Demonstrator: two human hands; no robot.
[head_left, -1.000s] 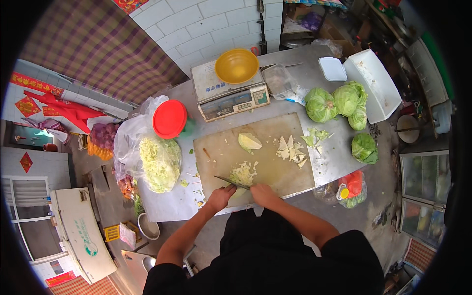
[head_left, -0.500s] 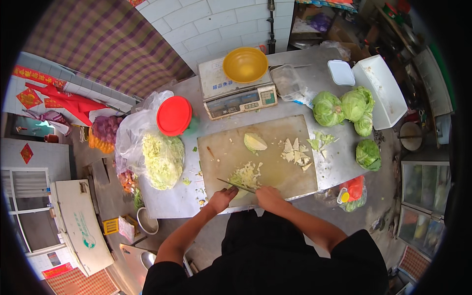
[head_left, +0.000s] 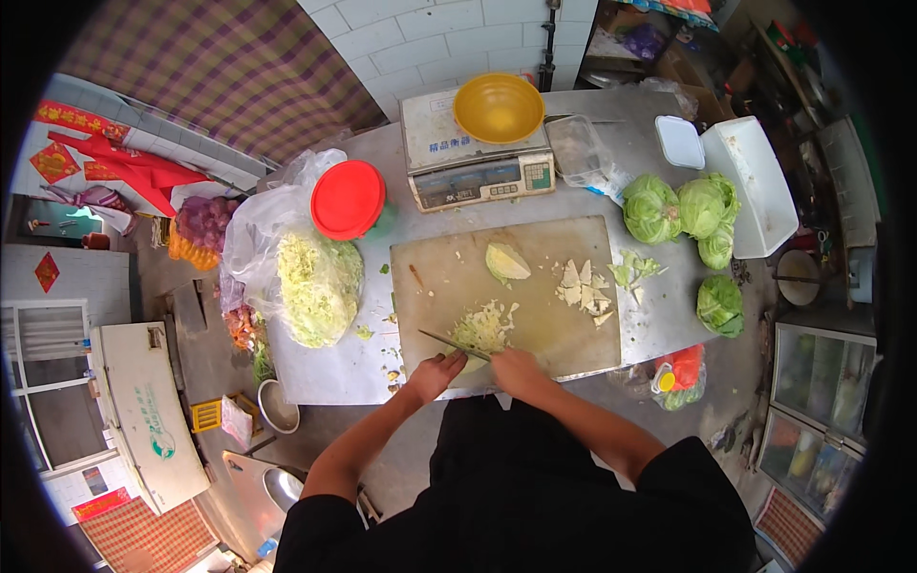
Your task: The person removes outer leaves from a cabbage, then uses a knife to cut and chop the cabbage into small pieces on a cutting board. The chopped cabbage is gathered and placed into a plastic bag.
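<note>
My right hand (head_left: 517, 371) grips a kitchen knife (head_left: 447, 342) at the near edge of a large cutting board (head_left: 437, 277), its blade pointing left. Curled fingers of my left hand (head_left: 435, 375) press a piece of cabbage (head_left: 467, 367) beside the blade, mostly covered by hand and knife. Just beyond the blade lies a small heap of shredded cabbage (head_left: 484, 327). A cabbage wedge (head_left: 506, 263) rests farther back on the board. Pale cut core pieces (head_left: 582, 287) are scattered at its right side.
Left of the board stands a clear bag of shredded cabbage (head_left: 318, 291), with a red-lidded tub (head_left: 348, 200) behind it. A scale (head_left: 478, 177) carries a yellow bowl (head_left: 499, 108) at the back. Whole cabbages (head_left: 651, 208) and a white box (head_left: 751, 187) are at the right.
The view has shifted a little, so the table sits slightly higher in the picture. Both hands stay at the board's near edge with the knife and cabbage.
</note>
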